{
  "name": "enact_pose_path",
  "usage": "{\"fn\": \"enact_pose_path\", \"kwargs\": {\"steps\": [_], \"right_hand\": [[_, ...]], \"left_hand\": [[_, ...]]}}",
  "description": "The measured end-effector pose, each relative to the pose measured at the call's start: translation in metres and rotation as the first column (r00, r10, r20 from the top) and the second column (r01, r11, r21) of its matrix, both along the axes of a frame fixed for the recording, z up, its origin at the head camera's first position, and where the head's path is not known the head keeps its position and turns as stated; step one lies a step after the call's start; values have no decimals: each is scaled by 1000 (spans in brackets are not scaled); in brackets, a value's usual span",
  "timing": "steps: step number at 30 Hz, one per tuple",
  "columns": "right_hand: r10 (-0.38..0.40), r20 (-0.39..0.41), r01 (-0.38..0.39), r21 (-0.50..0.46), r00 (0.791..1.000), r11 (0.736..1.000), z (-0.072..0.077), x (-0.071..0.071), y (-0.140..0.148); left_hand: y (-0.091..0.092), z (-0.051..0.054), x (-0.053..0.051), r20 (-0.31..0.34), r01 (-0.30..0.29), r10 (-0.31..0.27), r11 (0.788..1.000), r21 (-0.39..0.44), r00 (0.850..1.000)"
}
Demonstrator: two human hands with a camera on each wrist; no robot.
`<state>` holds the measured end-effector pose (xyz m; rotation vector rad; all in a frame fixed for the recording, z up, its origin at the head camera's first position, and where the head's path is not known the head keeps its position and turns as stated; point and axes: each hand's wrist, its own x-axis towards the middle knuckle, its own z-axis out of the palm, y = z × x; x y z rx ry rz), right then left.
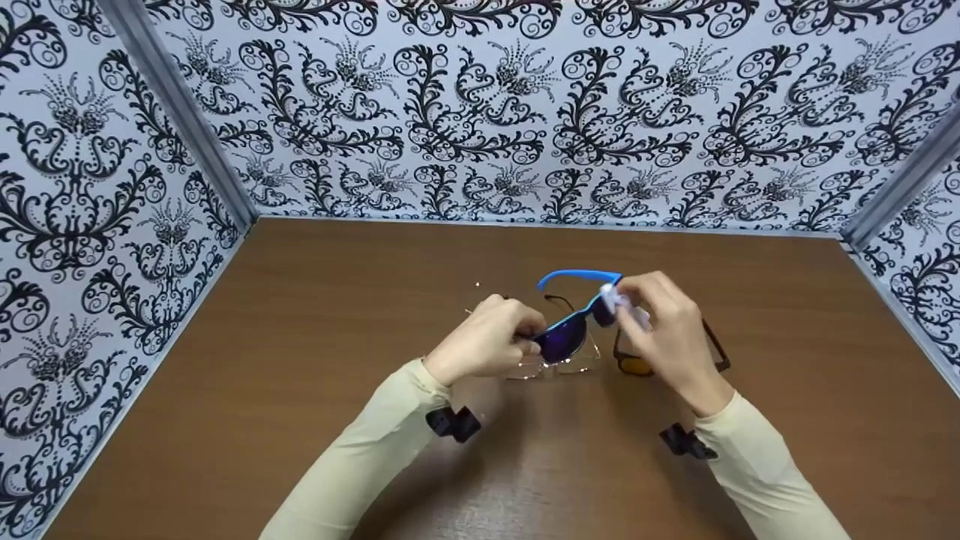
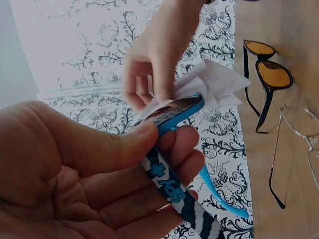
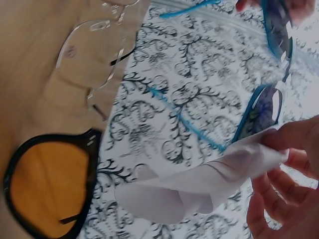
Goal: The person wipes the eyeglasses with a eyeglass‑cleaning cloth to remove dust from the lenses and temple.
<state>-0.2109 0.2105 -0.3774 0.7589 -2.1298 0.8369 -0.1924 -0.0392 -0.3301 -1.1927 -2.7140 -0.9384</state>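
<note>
My left hand [image 1: 487,337] grips blue-framed sunglasses [image 1: 564,339] by one end, holding them tilted above the table. The left wrist view shows the thumb and fingers pinching the frame beside a hinge, with a patterned black-and-white temple [image 2: 172,184] hanging below. My right hand [image 1: 667,330] pinches a crumpled white cloth [image 3: 199,189] against the far lens [image 3: 267,107] of the sunglasses. Much of the cloth hangs loose from the fingers. The other temple is unfolded and plain blue. Part of the far lens is hidden behind the cloth and fingers.
Clear glasses with a thin metal frame [image 3: 94,50] lie on the brown table [image 1: 300,375] below the sunglasses. To their right lie black-framed glasses with orange lenses [image 2: 274,74], partly under my right hand. Patterned walls [image 1: 480,112] enclose the table's back and sides.
</note>
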Motion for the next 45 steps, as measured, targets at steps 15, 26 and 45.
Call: {"fn": "enact_pose_path", "kwargs": {"steps": [15,26,45], "right_hand": [[-98,54,97,7,994,995,-14,-8,14],[93,-33,-88,117,995,989,-6,11,-9],[93,22,-86,-230,995,969,4,12,-29]], "left_hand": [[3,-14,-5,-20,21,-21,1000,7,1000],[1,-19,-7,50,-60,55,992,109,997],[15,-16,-3,199,-86,-6,889,451,980]]}}
